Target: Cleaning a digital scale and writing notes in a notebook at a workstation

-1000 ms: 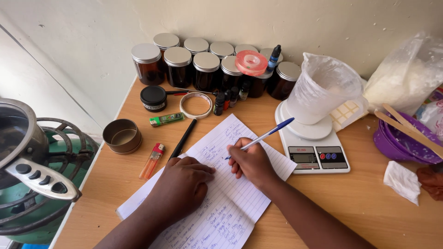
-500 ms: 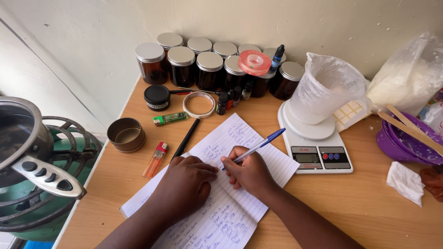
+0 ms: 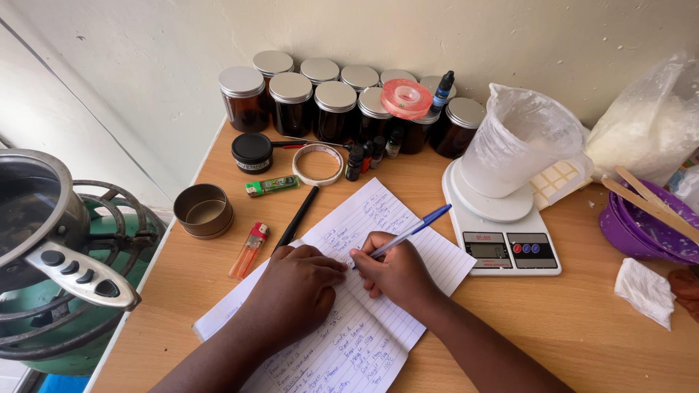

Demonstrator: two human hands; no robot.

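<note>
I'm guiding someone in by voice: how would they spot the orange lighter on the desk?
Start at the lined sheet of paper that the left hand presses flat on the wooden desk. Just left of that sheet lies a black pen, and left of the pen the lighter. It is the only see-through orange thing there, slim, with a red top.

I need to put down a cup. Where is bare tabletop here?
Bare wood lies below the scale, between the right hand and the white tissue. A smaller patch lies below the lighter. Around the jars is crowded.
</note>
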